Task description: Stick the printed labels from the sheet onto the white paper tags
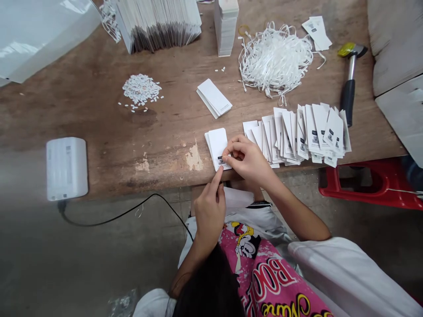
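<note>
My right hand (246, 159) pinches the lower corner of a small stack of white hang tags (217, 147) with its fingertips. My left hand (209, 211) is just below that stack, with its index finger raised to the tags' lower edge. Whether that finger grips them is hidden. To the right of my right hand, a loose row of printed white tags (297, 134) overlaps on the wooden table (99, 132). Beyond my hands lie a tangle of white string loops (274, 59) and a small stack of blank tags (214, 97).
A heap of tiny white pieces (142, 90) lies at left. Tall tag stacks (158, 22) stand along the far side. A hammer (349, 75) lies at right. A white box (67, 168) with a black cable sits by the near edge, above a red stool (370, 185).
</note>
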